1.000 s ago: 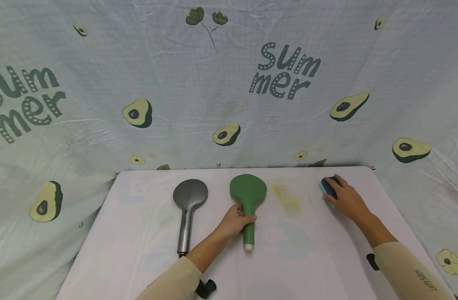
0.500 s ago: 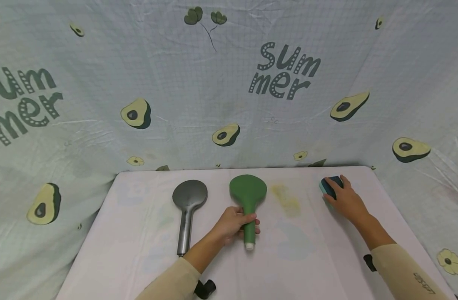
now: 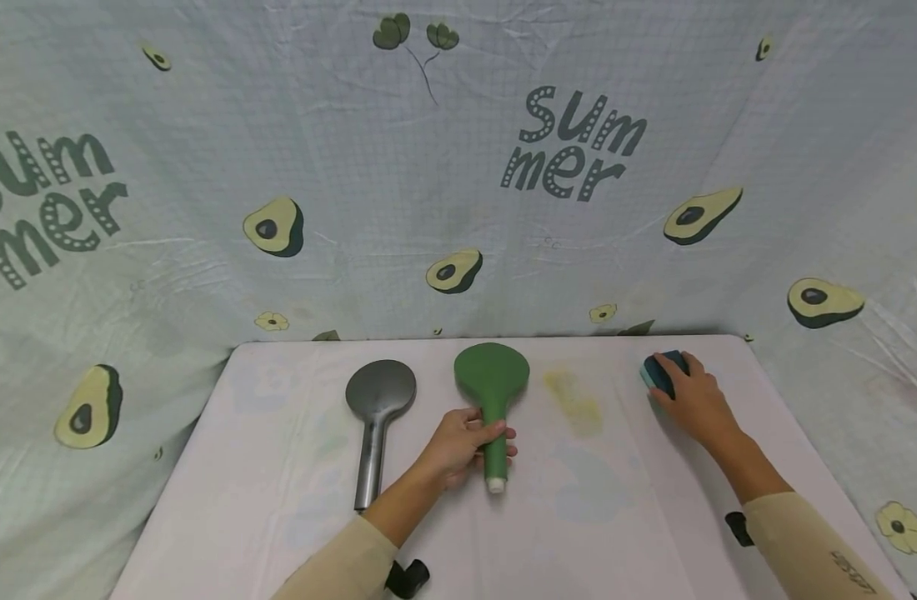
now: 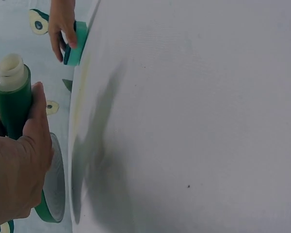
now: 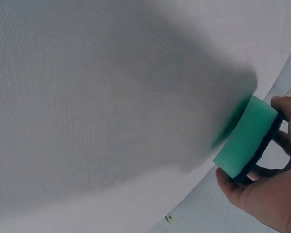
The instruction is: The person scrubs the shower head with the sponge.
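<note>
Nearest the person, the left hand (image 3: 462, 446) is wrapped round the handle of the green shower head (image 3: 492, 392), fingers curled tight, its round face lying toward the far side of the table (image 3: 278, 500). Lifting it well probably means keeping the wrist level so the heavy head doesn't dip. Left of it lies a grey shower head (image 3: 378, 417), untouched. Farther off, the right hand (image 3: 694, 400) pinches a teal sponge (image 3: 659, 372) with a dark scouring side, near the table's far right edge. A yellowish stain (image 3: 574, 400) sits between the two. The nozzle faces aren't visible, and the dark objects at each wrist are cut off.
</note>
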Motion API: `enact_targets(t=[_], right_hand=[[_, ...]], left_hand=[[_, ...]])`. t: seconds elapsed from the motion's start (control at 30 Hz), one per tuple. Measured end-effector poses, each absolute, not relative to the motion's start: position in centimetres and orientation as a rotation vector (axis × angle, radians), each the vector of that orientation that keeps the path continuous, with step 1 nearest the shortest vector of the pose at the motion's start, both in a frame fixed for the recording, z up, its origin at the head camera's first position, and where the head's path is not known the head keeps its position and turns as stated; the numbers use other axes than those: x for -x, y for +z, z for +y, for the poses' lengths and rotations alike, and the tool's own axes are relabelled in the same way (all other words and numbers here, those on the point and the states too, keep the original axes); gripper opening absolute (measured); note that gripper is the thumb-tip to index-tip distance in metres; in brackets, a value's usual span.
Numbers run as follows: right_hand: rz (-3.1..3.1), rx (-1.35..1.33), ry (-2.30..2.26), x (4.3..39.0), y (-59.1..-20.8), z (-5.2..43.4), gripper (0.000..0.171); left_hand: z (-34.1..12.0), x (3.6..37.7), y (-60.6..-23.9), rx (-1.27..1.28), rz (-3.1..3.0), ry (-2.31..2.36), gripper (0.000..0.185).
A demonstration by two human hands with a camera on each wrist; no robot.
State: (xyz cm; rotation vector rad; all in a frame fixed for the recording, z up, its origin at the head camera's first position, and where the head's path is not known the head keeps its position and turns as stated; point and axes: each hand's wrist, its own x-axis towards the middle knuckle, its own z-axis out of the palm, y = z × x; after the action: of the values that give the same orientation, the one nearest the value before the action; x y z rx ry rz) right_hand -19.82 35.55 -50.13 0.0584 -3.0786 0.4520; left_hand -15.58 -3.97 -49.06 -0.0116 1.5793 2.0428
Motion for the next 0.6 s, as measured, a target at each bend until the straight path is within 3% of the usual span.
enact_targets(t=[0.6], right_hand=[[-2.925, -0.202, 0.614, 19.7, -47.2, 34.9, 0.067]], left_hand=[[-5.4, 15.3, -47.6, -0.167, 1.743, 2.042, 0.061]])
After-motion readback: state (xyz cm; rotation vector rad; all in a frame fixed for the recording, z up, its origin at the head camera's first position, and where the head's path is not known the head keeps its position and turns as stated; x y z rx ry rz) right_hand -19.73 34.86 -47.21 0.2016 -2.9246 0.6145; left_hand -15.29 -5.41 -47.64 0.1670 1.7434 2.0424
